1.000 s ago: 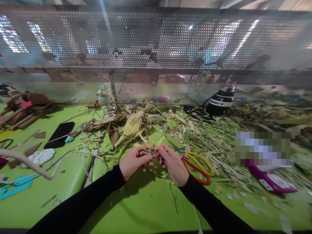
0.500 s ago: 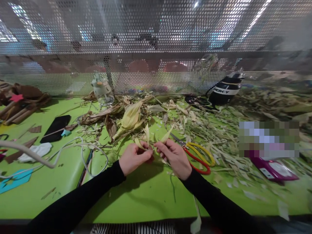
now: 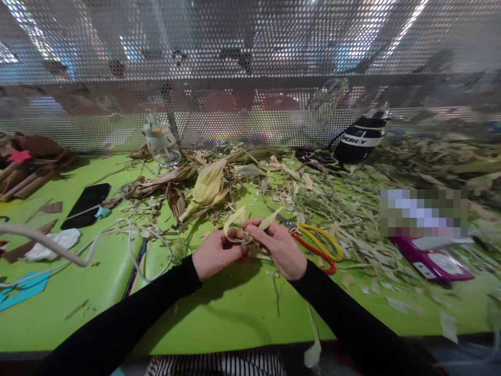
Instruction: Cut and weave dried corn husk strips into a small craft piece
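Observation:
My left hand (image 3: pixel 217 253) and my right hand (image 3: pixel 276 248) meet over the green table, fingertips pinched close together. Between them is a pale yellow-green corn husk strip (image 3: pixel 234 222), curled into a loop above the left fingers. One pointed end of husk (image 3: pixel 273 216) sticks out past the right fingers. Where the strips cross, my fingers hide the detail. Just beyond the hands lies a bundled corn husk piece (image 3: pixel 207 188) with a narrow stem end. Scissors (image 3: pixel 319 244) with red and yellow handles rest right beside my right hand.
Husk scraps (image 3: pixel 332 201) cover the back and right. Behind stand a clear bottle (image 3: pixel 161 143) and a black bottle (image 3: pixel 360 140), before a perforated metal screen (image 3: pixel 235 47). A phone (image 3: pixel 86 205) and white cable (image 3: pixel 94 250) lie left; a magenta device (image 3: pixel 434 261) lies right.
My hands have drawn closer together, the right fingertips now meeting the left ones. The husk strip at the left fingers has bent over into a loop. The view has shifted slightly.

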The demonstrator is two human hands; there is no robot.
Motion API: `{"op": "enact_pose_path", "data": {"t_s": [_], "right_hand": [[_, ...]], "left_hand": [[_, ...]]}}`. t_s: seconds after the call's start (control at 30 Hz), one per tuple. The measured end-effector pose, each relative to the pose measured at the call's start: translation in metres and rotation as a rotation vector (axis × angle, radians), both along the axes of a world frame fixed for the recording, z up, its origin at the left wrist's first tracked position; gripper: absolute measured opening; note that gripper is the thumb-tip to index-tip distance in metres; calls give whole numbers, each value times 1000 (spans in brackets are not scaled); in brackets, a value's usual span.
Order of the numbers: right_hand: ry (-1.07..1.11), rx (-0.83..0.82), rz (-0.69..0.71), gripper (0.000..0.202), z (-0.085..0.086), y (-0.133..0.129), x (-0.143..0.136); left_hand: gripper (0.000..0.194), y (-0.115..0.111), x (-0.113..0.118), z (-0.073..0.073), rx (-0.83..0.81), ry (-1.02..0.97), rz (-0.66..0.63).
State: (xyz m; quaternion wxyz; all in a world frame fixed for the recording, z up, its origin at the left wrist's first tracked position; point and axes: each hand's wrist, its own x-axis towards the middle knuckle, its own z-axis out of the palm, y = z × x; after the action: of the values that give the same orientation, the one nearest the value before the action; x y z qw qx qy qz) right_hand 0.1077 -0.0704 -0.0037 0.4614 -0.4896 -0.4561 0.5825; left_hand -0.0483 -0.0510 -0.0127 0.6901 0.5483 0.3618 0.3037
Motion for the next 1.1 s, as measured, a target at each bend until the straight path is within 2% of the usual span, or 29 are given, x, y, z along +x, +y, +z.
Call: {"op": "enact_pose_path", "data": {"t_s": [0.13, 0.33, 0.47, 0.53, 0.67, 0.77, 0.9, 1.0, 1.1], "right_hand": [[-15, -58, 84, 35, -4, 1, -1], [-4, 20, -53, 29, -3, 3, 1], [4, -22, 135, 29, 2, 1, 0], [11, -1, 170, 27, 1, 0, 0], [85, 30, 74, 27, -6, 1, 1], [31, 42, 35, 25, -10, 4, 4], [15, 89, 38, 22, -10, 3, 4], [106, 62, 65, 21, -12, -1, 1], [146, 30, 26, 23, -15, -2, -1]], "left_hand": [[12, 1, 0, -1, 101, 56, -47], [18, 2, -1, -1, 63, 18, -15], [26, 3, -3, 1, 36, -18, -41], [27, 3, -3, 1, -12, -18, -66], [26, 3, -2, 0, -142, -95, -36], [34, 3, -1, -3, -193, -178, 29], [35, 3, -1, -6, -190, -163, 45], [31, 3, 0, -7, -143, -99, 19], [26, 2, 2, -7, -138, -68, 28]]}}
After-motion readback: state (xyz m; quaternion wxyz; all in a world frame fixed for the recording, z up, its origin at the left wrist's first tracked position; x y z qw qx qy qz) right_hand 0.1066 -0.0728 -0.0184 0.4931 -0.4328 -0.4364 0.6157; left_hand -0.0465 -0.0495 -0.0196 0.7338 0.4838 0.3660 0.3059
